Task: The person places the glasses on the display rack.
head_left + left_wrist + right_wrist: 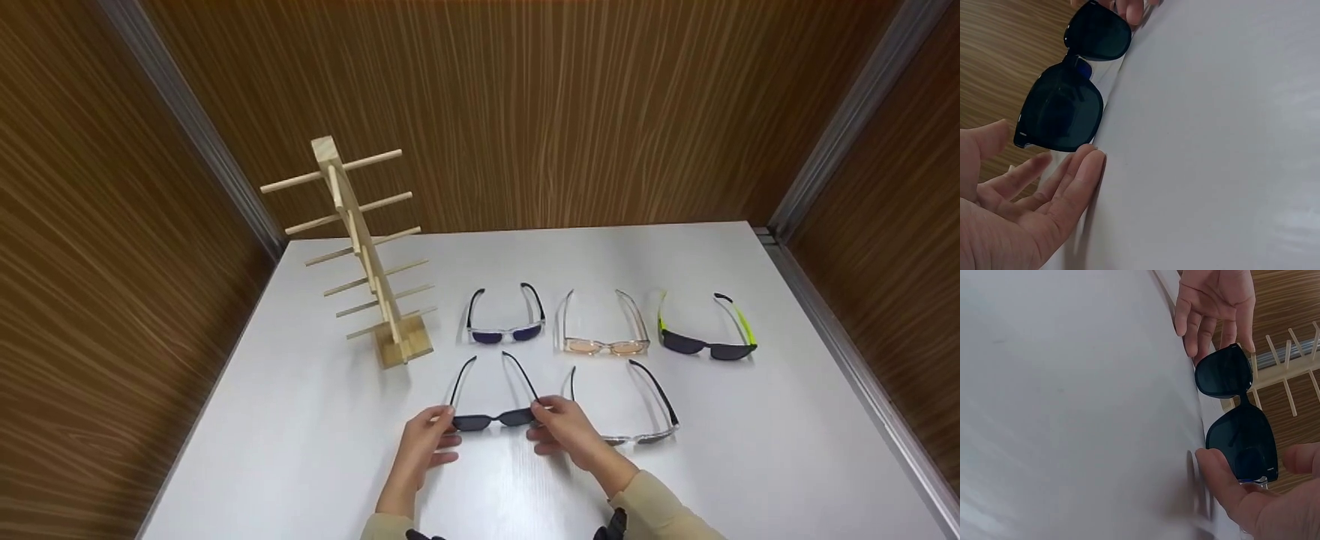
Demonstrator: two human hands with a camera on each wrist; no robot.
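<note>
Black sunglasses (493, 421) stand on the white table with their lenses toward me and temples pointing away. My left hand (426, 442) is at their left end; in the left wrist view its fingertips (1092, 160) meet the lower lens edge, while the thumb stays apart from the frame. At the other end is my right hand (568, 431), its fingertip (1210, 458) by the lens edge and its thumb (1300, 458) spread away. Behind the right hand, clear-framed glasses (656, 436) with dark temples are partly hidden.
A wooden peg rack (367, 255) stands at the left. Farther back lie glasses with dark blue lenses (507, 334), peach-lensed glasses (606, 347) and black sunglasses with neon yellow temples (707, 347). Wood-grain panels (525, 112) enclose the table (285, 420).
</note>
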